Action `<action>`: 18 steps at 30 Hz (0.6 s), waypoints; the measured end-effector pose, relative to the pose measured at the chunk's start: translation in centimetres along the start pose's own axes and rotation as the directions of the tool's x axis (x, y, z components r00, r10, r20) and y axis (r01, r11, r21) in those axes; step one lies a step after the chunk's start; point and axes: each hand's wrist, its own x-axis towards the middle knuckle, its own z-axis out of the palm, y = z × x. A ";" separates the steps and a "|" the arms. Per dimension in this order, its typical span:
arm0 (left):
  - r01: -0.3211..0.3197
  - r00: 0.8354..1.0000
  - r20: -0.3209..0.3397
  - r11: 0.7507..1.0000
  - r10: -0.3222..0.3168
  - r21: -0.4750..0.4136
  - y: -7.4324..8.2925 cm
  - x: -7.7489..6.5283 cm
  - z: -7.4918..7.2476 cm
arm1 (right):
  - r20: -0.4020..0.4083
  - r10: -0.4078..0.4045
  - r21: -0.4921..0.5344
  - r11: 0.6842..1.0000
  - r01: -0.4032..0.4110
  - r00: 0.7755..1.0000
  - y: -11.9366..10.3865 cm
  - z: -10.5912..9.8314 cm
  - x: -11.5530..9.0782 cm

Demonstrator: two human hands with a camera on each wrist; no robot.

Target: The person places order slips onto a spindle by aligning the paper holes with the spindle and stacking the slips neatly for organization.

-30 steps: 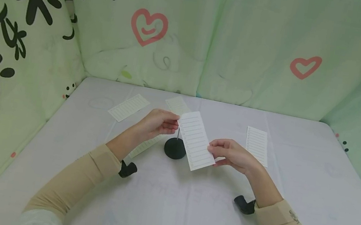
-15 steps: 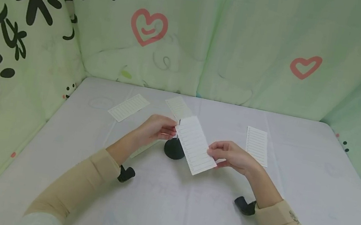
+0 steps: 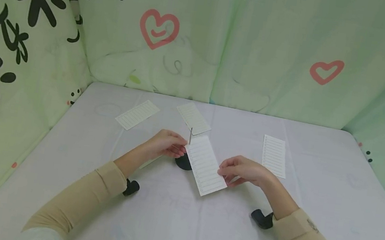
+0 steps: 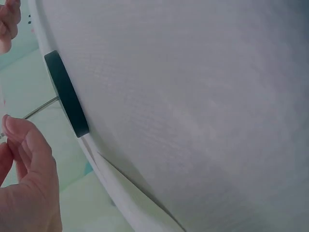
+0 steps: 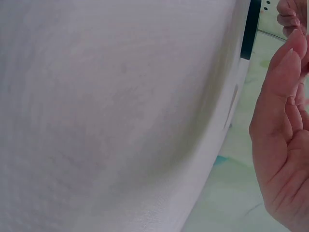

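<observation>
A lined white paper slip (image 3: pixel 206 167) slants between my two hands, face up. My left hand (image 3: pixel 165 144) pinches its upper left corner between thumb and fingers. At its lower right edge, my right hand (image 3: pixel 244 172) pinches it. Behind the slip stands a bill spike with a round black base (image 3: pixel 182 162). Its thin upright metal rod (image 3: pixel 190 135) pokes up at the slip's upper left corner, right beside my left fingertips. In the left wrist view, the rod (image 4: pixel 41 107) runs from the base to my left fingertips. The slip covers part of the base.
More lined slips lie on the white tablecloth (image 3: pixel 161 227): one slip (image 3: pixel 137 114) at the back left, another (image 3: pixel 193 119) behind the spike, and a third slip (image 3: pixel 274 155) at the right. One slip (image 3: pixel 150 162) is partly hidden by my left arm. Green curtains (image 3: pixel 263 43) surround the table.
Both hands have lowered the slip toward me and down along the spike. More of the rod now shows above the slip's corner, and the base is more covered.
</observation>
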 end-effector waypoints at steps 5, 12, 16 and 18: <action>0.033 0.999 0.004 0.997 -0.033 0.074 -0.4 0.2 -0.1 | 0.018 0.054 -0.012 0.998 -0.054 0.998 0.2 0.2 0.5; 0.086 0.996 -0.002 0.986 -0.087 0.144 -0.7 0.6 -0.1 | 0.021 0.114 -0.032 0.993 -0.113 0.993 0.7 0.2 1.1; 0.100 0.995 -0.010 0.979 -0.100 0.179 -0.9 0.7 0.0 | 0.026 0.135 -0.056 0.989 -0.133 0.991 0.8 0.2 1.3; 0.101 0.995 -0.015 0.977 -0.101 0.187 -1.1 0.8 0.1 | 0.029 0.143 -0.069 0.988 -0.141 0.989 0.8 0.2 1.4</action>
